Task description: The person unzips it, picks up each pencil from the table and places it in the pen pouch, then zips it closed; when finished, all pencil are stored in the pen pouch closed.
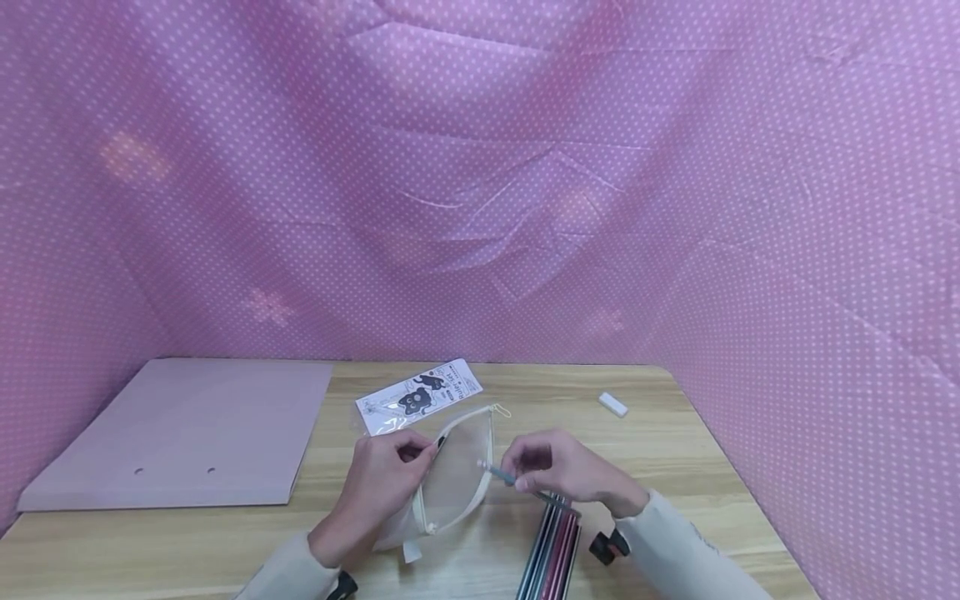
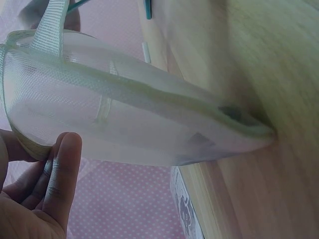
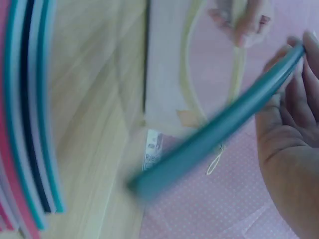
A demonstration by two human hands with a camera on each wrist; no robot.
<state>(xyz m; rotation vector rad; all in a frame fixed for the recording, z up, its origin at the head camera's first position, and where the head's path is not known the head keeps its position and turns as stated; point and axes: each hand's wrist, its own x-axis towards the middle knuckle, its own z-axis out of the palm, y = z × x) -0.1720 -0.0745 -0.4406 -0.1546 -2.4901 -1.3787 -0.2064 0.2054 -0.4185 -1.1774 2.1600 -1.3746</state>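
My left hand (image 1: 386, 471) pinches the edge of a pale see-through mesh zip pouch (image 2: 124, 114) between thumb and fingers. The pouch mouth gapes toward the right, and a dark shape shows through its lower end in the left wrist view. Slightly right of that opening, my right hand (image 1: 566, 467) pinches a teal pencil (image 3: 214, 134). The pencil slants, one end pointing at the pouch mouth in the head view. Below the right hand lies a row of several teal, dark and pink pencils (image 1: 551, 550), side by side on the wooden table.
A packaged ruler set (image 1: 420, 396) with black cat drawings lies behind the pouch. To the back right is a small white block (image 1: 613, 405). A large pale pink folder (image 1: 195, 433) with two holes covers the table's left side. Pink dotted cloth (image 1: 480, 208) hangs around the table (image 1: 675, 467).
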